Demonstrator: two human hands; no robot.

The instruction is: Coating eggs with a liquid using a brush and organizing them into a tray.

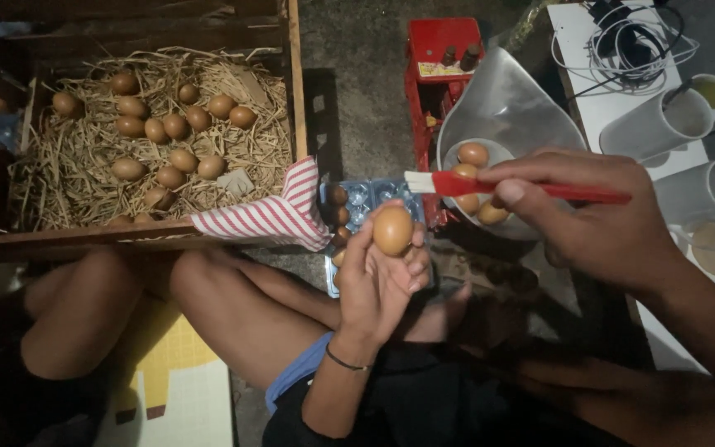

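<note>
A brown egg (pixel 392 230) sits upright at the fingertips of the left hand (pixel 376 281), raised in front of the person's lap. The thumb presses its left side and the curled fingers (pixel 417 261) press its right and lower side, so the egg is pinched between them with its top half bare. The right hand (pixel 593 217) is just to the right and slightly above, fingers pressed together around the red handle of a brush (pixel 490 185). The brush lies nearly level, its white bristle end pointing left and ending just above the egg, close to it; whether they touch cannot be told.

Behind the egg, a clear plastic egg tray (pixel 366 197) lies on the ground with a few eggs along its left side. A red and white striped cloth (pixel 271 217) hangs over the edge of a wooden crate (pixel 294 83) to the left. The crate is lined with straw and holds many brown eggs (pixel 163 132). Beyond the brush, a clear bowl (pixel 511 112) holds several more eggs. A red box (pixel 440 62) stands behind it. On the right, a white table (pixel 614 108) carries pale mugs (pixel 659 124) and coiled cables.
</note>
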